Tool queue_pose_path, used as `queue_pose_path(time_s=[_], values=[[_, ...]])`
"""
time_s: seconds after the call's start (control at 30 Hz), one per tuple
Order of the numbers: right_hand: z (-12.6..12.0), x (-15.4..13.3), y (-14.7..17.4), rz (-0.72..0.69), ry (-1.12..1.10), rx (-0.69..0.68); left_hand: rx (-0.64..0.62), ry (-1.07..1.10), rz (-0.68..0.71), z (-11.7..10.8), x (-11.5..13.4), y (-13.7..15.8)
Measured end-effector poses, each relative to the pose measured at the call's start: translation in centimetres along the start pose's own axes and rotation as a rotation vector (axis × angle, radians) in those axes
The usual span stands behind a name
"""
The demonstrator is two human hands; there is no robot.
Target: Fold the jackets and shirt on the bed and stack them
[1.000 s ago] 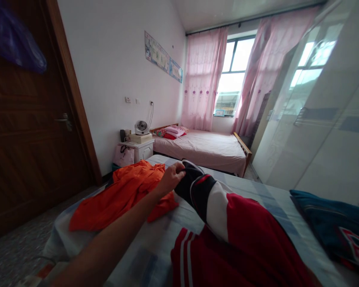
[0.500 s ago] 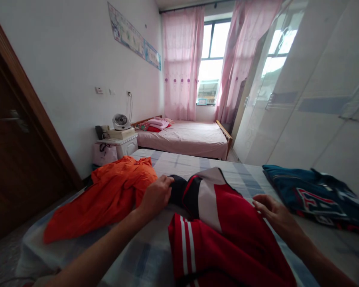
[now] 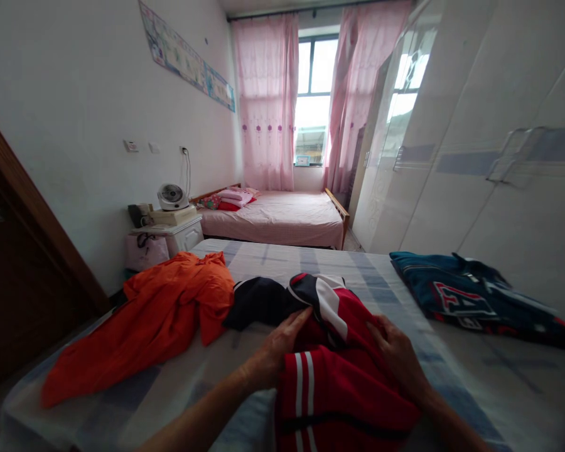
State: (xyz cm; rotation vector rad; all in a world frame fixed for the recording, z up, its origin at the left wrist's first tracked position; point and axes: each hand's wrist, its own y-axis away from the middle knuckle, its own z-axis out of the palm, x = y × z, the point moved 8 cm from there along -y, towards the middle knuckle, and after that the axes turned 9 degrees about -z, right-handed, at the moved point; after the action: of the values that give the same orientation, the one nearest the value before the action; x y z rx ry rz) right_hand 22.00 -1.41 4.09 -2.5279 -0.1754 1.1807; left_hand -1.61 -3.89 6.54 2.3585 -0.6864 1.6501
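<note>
A red jacket (image 3: 379,402) with white stripes, a white panel and dark trim lies bunched on the near bed. One dark navy sleeve (image 3: 262,300) stretches left from it toward an orange garment (image 3: 169,314). On the jacket's left side rests my left hand (image 3: 280,351), its fingers stretched out along the cloth and the tips partly tucked at a fold. My right hand (image 3: 398,355) grips the jacket's right side, fingers bent into the red fabric. The cloth between both hands is raised into folds.
A folded teal garment (image 3: 466,295) with a letter patch lies at the bed's right. The near bed has a checked sheet (image 3: 245,358). Beyond are a pink-sheeted bed (image 3: 282,216), a nightstand (image 3: 188,233) with a fan (image 3: 172,196), and a white wardrobe (image 3: 456,119) along the right.
My left hand has come off the dark sleeve and moved right and nearer onto the jacket. My right hand has moved in onto its right side. The jacket is more bunched; the view has turned slightly right.
</note>
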Motion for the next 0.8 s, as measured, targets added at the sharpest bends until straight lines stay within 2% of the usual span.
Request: queue_pose_path(time_s=[0.1, 0.17, 0.23, 0.3, 0.37, 0.47, 0.53, 0.67, 0.8], values=[[-0.8, 0.4, 0.2, 0.068, -0.133, 0.088, -0.055, 0.293, -0.164, 0.8, -0.5, -0.3], [-1.2, 0.2, 0.1, 0.095, -0.213, 0.139, -0.062, 0.447, -0.306, 1.1, -1.7, -0.6], [-1.3, -0.7, 0.1, 0.088, -0.277, 0.145, -0.121, 0.521, -0.463, 1.9, -3.1, -0.6], [-1.3, -1.9, 0.1, 0.059, -0.317, 0.124, -0.214, 0.521, -0.511, 3.1, -3.5, -0.7], [-1.6, -3.3, 0.4, 0.035, -0.335, 0.116, -0.229, 0.475, -0.406, 3.8, -2.5, -1.3], [-2.4, -5.1, 0.7, 0.012, -0.362, 0.126, -0.100, 0.491, -0.261, 4.1, -0.6, -2.1], [-2.8, -6.1, 0.9, -0.007, -0.373, 0.135, -0.029, 0.523, -0.227, 4.3, 0.5, -2.6], [-3.0, -7.8, 1.1, -0.061, -0.362, 0.146, -0.008, 0.408, -0.177, 4.9, 2.3, -3.6], [-4.0, -7.8, 1.2, -0.011, -0.393, 0.227, 0.038, 0.347, -0.101, 4.2, 4.0, -3.9]])
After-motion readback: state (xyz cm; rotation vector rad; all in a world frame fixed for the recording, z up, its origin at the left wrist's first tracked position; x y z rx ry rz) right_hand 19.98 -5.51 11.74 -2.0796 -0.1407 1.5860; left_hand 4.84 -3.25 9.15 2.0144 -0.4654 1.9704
